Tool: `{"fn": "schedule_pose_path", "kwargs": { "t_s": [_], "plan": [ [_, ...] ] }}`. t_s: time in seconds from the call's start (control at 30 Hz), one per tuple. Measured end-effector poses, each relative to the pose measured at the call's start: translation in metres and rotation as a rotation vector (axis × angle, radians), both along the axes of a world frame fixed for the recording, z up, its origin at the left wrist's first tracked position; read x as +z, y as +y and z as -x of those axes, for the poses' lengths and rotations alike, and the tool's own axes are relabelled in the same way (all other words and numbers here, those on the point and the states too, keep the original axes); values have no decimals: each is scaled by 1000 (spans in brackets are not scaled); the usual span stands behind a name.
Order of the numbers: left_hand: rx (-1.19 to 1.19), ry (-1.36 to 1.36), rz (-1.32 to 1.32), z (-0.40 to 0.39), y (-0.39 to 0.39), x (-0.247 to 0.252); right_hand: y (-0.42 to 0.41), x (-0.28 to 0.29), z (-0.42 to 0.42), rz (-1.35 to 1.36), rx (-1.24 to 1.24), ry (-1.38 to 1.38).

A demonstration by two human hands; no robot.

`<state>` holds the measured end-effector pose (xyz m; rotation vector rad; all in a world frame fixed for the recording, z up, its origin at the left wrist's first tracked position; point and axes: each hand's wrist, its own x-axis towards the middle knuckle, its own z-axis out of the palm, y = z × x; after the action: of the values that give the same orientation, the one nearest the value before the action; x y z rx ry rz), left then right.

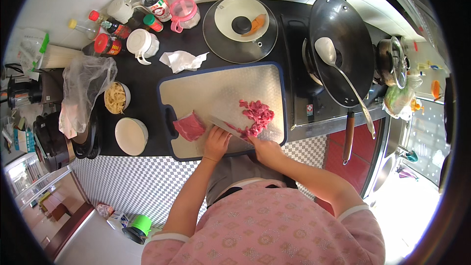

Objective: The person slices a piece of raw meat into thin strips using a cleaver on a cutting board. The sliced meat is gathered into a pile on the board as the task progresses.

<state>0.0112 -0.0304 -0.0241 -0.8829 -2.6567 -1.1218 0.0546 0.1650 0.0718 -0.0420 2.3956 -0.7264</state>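
Note:
A metal-faced cutting board with a blue rim [220,81] lies before me on the counter. My right hand [265,150] is closed around the handle of a knife [230,128], whose blade slants up to the left across the board. Just left of the blade, my left hand [217,143] has its fingers bent near the knife; what lies under the fingertips is hidden. A block of raw red meat [189,126] rests farther left, apart from my left hand. Small cut pieces of meat [257,114] are heaped on the board's right side, reaching down to the blade.
Left of the board stand an empty white bowl [128,137] and a bowl of pale strips [117,97]. Behind it are a crumpled tissue [183,61], a pan lid [220,48] bearing a plate, and seasoning jars. A wok [340,18] holding a metal spatula [327,52] sits right.

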Motion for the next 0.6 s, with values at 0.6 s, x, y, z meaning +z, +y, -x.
{"fn": "schedule_pose_path", "kwargs": {
  "t_s": [0.6],
  "plan": [
    [-8,-197,-153,-1,-4,22,19,-2,34,276,-371,110]
  ]
}}
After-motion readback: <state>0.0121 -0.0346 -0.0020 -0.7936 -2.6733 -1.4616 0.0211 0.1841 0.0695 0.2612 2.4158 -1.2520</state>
